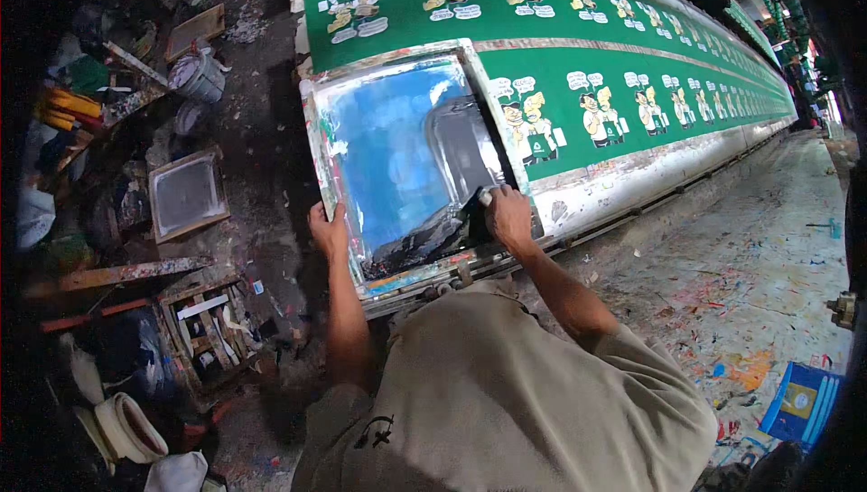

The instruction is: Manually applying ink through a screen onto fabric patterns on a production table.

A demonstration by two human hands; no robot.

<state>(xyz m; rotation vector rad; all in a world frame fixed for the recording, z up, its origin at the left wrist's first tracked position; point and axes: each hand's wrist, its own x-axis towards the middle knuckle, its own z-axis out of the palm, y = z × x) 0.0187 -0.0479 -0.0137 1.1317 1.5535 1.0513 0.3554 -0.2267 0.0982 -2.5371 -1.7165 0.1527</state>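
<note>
A printing screen (388, 140) with a pale, ink-stained frame and blue mesh lies on the long printing table in front of me. Dark ink (411, 244) pools along its near edge, and a grey-black streak curves up its right side. My left hand (328, 228) grips the frame's left side near its lower corner. At the lower right of the screen, my right hand (508, 217) is closed on a dark, ink-covered tool (475, 210), seemingly a squeegee; its shape is mostly hidden by the hand and ink.
Green fabric (596, 63) with two rows of printed cartoon figures runs along the table (605, 194) to the far right. On the left floor are a bucket (197, 75), another framed screen (188, 194) and a wooden crate (208, 329). A blue packet (801, 404) lies at the lower right.
</note>
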